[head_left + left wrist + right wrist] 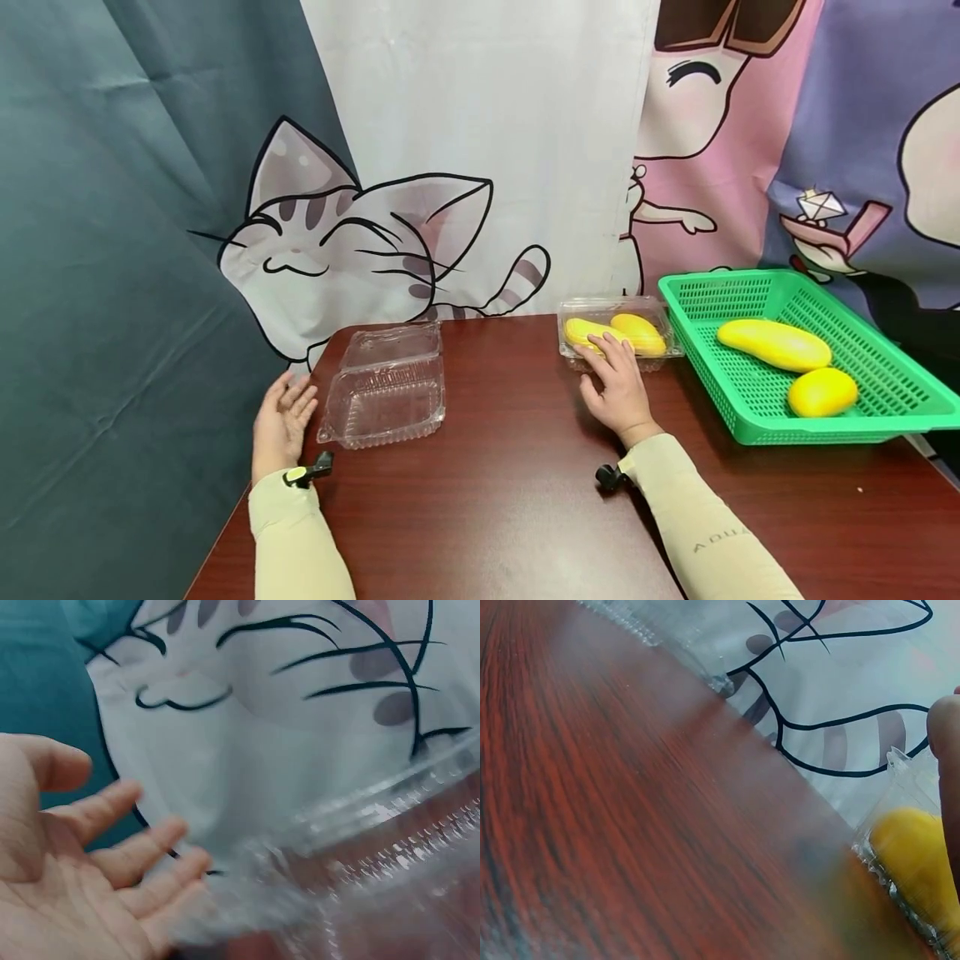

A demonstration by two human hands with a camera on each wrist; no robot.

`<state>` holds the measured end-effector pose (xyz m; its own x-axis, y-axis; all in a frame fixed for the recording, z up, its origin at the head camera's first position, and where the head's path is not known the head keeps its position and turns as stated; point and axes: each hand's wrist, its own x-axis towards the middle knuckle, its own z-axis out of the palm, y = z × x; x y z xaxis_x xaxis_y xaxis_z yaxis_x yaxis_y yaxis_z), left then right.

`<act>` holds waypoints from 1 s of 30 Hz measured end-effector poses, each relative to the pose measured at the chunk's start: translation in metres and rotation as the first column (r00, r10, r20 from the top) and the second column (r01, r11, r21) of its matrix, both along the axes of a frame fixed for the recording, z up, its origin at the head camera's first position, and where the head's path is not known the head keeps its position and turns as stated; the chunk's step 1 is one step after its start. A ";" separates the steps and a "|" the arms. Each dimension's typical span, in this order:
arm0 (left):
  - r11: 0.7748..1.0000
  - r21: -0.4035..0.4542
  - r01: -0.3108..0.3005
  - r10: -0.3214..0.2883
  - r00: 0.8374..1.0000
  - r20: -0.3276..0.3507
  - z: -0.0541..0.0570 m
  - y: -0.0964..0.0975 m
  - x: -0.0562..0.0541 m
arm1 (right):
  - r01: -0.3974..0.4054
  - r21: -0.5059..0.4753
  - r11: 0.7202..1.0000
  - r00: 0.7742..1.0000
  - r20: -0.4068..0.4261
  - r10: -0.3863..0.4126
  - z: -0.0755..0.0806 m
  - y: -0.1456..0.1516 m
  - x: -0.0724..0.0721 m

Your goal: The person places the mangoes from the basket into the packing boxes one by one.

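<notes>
My left hand [283,417] is held palm up with its fingers spread, just left of a clear plastic clamshell box [386,408]. That box stands with its lid raised and nothing inside. In the left wrist view, the fingertips [196,860] come right at the blurred box edge. At the back of the table, my right hand [618,392] reaches over the front of another clear box [566,352], fingers extended and overlapping it. Inside lie an elongated yellow mango [581,330] and a rounder one [643,335]. The right wrist view catches only part of a finger [949,787] beside the yellow fruit.
A green plastic basket [738,429] stands at the right, close beside the filled box. It holds a long yellow mango [776,344] and a shorter one [822,392]. Behind the dark wooden table [495,467] hangs a printed cloth [480,100] along the back edge.
</notes>
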<state>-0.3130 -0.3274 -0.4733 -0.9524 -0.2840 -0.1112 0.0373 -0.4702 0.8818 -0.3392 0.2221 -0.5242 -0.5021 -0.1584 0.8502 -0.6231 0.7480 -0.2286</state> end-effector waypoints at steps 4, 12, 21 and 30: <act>0.988 -0.008 0.153 -0.152 0.986 0.074 -0.020 0.007 -0.009 | -0.008 -0.007 1.000 1.000 0.016 0.009 -0.002 0.001 0.000; 0.956 -0.097 0.276 -0.275 0.961 0.017 -0.036 0.032 -0.026 | -0.011 -0.011 1.000 0.999 0.033 0.011 -0.002 0.001 0.000; 0.929 -0.238 0.284 -0.299 0.954 -0.031 -0.039 0.067 -0.033 | -0.012 -0.014 1.000 1.000 0.023 0.012 -0.001 0.001 -0.002; 0.913 -0.284 0.293 -0.324 0.944 -0.068 -0.044 0.102 -0.039 | -0.020 -0.021 1.000 0.999 0.033 0.020 -0.001 0.001 -0.001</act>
